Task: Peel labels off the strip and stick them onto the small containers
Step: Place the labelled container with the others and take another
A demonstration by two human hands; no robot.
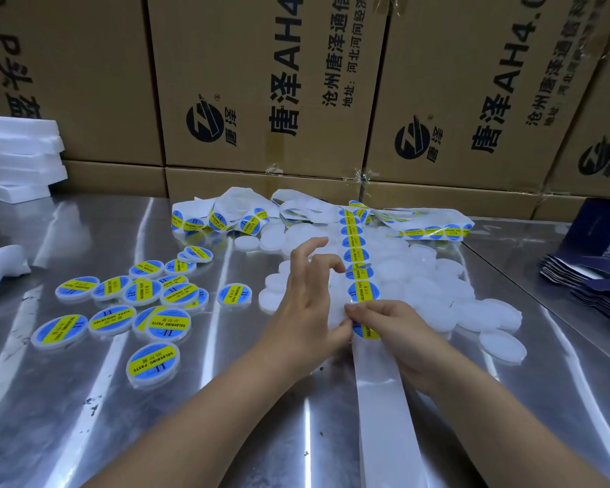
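pinching the nearest label [367, 332] on the strip [381, 410]: right hand [398, 339], thumb and forefinger curled onto the label's left edge, where it sits at the end of the printed row. left hand [307, 297] just beside it, fingers spread and lifted off the surface, thumb down against the strip's left edge and touching the right fingertips. cannot tell whether anything lies under the left palm.

strip runs straight away from the person across the middle of the metal table [67, 399]. near part is bare white backing; beyond the hands it carries a row of blue-and-yellow round labels and passes over the plain containers [423, 272], a loose heap of white discs centre-right. its far end joins a tangle of strip [247, 213] by the boxes.

labelled containers [120, 304] lie scattered to the left of the hands, well apart from the plain heap, some overlapping, labels up.

cardboard boxes [261, 82] stacked along the far edge. white foam slabs [15, 156] piled far left. dark blue flat cartons [596, 280] fanned out at far right.
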